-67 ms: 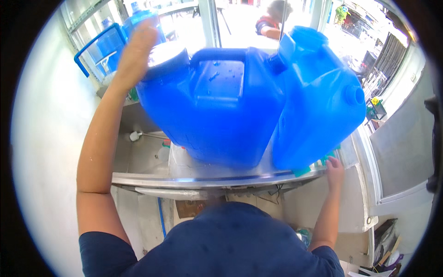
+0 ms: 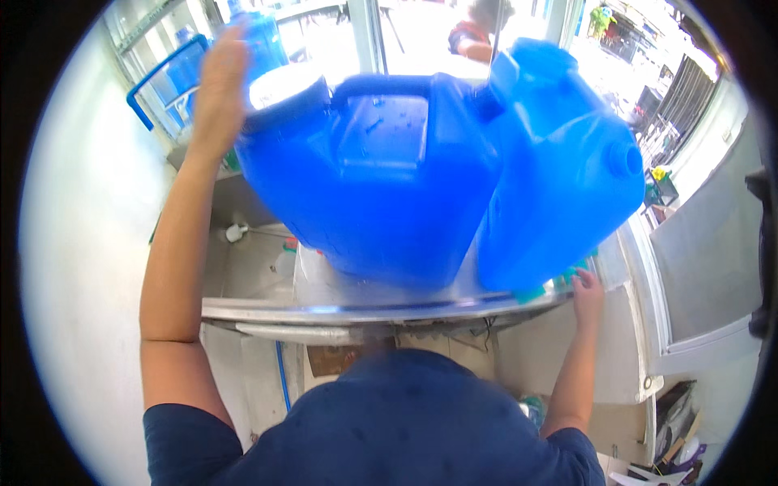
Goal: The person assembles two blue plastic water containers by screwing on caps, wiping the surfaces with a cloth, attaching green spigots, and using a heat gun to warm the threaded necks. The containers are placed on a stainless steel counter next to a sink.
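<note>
A large dark blue jug (image 2: 365, 194) stands upright on the steel counter, with a wide round cap (image 2: 285, 91) at its top left and a built-in handle. My left hand (image 2: 219, 93) is raised beside that cap, fingers stretched upward and blurred by motion, with no object seen in it. Touching the first jug on the right is a lighter blue jug (image 2: 559, 170), tilted, with a spout on its right side. Low at the counter's right end, my right hand (image 2: 587, 285) has its fingers curled next to small green pieces (image 2: 559, 282); what it grips is hidden.
A steel sink basin (image 2: 247, 263) lies left of the jugs, with a white-headed tool (image 2: 236, 232) in it. Clear blue water bottles (image 2: 258, 40) stand behind glass at the back left. Another person (image 2: 474, 36) is beyond the window. The counter's front edge (image 2: 389, 306) runs before me.
My left hand has moved left and slightly up, away from the cap's top. My right hand stays by the green pieces. The view has shifted slightly.
</note>
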A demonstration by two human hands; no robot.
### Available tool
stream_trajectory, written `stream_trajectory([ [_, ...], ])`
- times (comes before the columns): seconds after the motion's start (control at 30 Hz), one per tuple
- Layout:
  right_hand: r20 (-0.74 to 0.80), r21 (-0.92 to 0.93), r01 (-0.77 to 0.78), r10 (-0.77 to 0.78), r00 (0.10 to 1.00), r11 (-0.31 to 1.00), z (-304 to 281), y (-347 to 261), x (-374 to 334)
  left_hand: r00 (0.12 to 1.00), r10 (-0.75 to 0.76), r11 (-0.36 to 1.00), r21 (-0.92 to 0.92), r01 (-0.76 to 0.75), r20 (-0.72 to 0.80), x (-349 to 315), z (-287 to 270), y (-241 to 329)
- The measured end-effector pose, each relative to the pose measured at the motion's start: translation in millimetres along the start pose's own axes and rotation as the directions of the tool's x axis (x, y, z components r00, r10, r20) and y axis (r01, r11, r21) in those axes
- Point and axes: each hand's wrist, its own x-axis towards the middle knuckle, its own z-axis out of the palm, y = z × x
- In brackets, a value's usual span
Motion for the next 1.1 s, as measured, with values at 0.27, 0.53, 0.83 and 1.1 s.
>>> stream_trajectory([
  [0.27, -0.207, -0.053, 0.177, -0.184, 0.961, 0.983, 12.1, 1.8, -28.3, 0.976, -0.210, 0.959, 0.209, 0.193, 0.062, -218.6, -9.4, -49.7],
  [0.53, 0.228, -0.098, -0.180, 0.198, 0.953, 0.979, 111.9, 61.6, -201.5, 0.587, -0.541, 0.824, 0.519, 0.226, 0.603, -369.7, -38.8, -74.6],
  [0.83, 0.492, -0.215, -0.819, 0.783, 0.379, 0.532, 411.8, 120.5, -284.5, 0.520, -0.459, 0.858, 0.511, 0.049, 0.721, -383.6, -38.2, -87.6],
  [1.1, 0.308, -0.207, -0.451, 0.495, 0.812, 0.868, 464.8, 17.3, -325.4, 0.507, -0.425, 0.883, 0.467, 0.049, 0.750, -380.7, -37.3, -89.0],
])
